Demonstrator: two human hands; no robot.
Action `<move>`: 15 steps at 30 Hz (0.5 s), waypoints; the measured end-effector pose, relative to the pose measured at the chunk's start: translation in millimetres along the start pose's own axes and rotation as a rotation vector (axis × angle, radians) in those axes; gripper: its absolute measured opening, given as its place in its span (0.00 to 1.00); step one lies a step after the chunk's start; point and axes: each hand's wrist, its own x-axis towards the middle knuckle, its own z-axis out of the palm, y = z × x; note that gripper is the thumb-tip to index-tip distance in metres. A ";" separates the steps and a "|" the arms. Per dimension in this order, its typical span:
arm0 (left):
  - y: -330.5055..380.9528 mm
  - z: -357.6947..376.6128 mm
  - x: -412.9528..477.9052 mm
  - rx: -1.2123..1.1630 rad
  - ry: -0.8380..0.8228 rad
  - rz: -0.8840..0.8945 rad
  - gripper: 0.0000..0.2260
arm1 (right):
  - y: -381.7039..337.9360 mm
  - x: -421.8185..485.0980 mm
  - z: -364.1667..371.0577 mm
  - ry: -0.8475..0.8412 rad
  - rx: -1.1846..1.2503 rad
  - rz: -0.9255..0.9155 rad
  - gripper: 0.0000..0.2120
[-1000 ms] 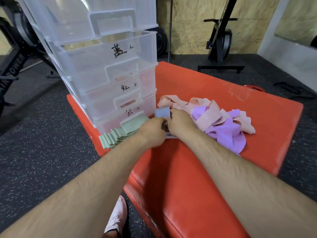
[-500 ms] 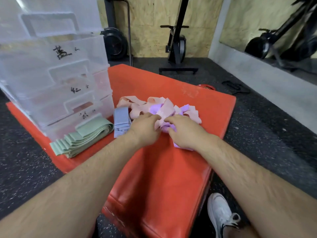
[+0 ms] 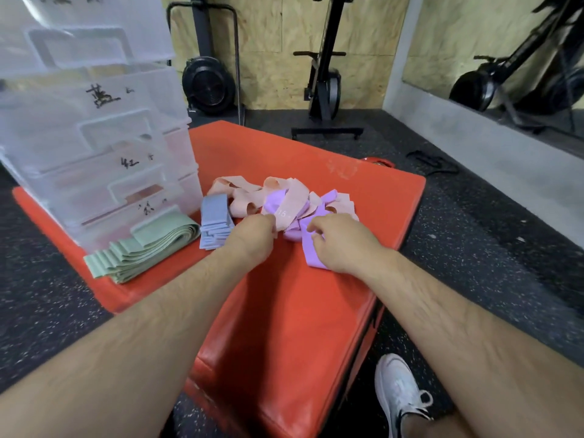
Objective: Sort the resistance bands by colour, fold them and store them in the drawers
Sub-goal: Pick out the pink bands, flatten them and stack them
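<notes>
Both hands are on the loose heap of bands on the red padded box [image 3: 316, 311]. The left hand [image 3: 252, 235] is curled with its fingertips pinched on a pink band [image 3: 292, 203] marked "15"; the closure reads as a pinch, though the fingertips themselves are hidden behind the knuckles. The right hand [image 3: 339, 243] is half closed, fingers bent down onto a purple band [image 3: 311, 254] that lies flat under its palm edge and runs out toward the wrist; whether it grips the band or only presses it cannot be told.

Beyond both hands, the heap mixes more pink bands [image 3: 243, 197] with purple ones. Just left of the left hand lies a folded stack of blue bands [image 3: 215, 222], touching the heap's edge. Further left, a folded stack of green bands [image 3: 139, 251] lies at the foot of the clear drawer unit [image 3: 94, 128], whose drawer fronts carry handwritten labels. All visible drawers appear shut.

Near the right forearm, on the dark floor, a white shoe [image 3: 398, 393] is visible
</notes>
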 end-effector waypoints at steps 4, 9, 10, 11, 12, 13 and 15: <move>-1.2 -18.5 -3.1 -0.176 0.192 0.004 0.03 | -20.3 1.6 -5.1 0.008 0.099 -0.012 0.13; -1.5 -44.8 -26.8 -0.284 0.267 0.204 0.01 | -44.8 22.9 -4.6 0.057 0.887 0.346 0.09; -2.3 -46.0 -34.8 -0.268 0.248 0.252 0.02 | -46.7 29.0 -2.6 0.066 1.024 0.420 0.14; -3.2 -46.3 -42.8 -0.264 0.221 0.294 0.02 | -46.4 34.5 0.1 0.081 1.097 0.464 0.18; -3.8 -46.7 -50.4 -0.268 0.178 0.322 0.01 | -44.5 39.4 4.5 0.107 1.104 0.481 0.19; -4.8 -47.0 -56.7 -0.276 0.131 0.340 0.01 | -41.8 43.4 9.6 0.125 1.067 0.492 0.17; -6.9 -48.9 -65.2 -0.290 0.037 0.336 0.03 | -35.9 48.2 18.6 0.127 1.025 0.510 0.14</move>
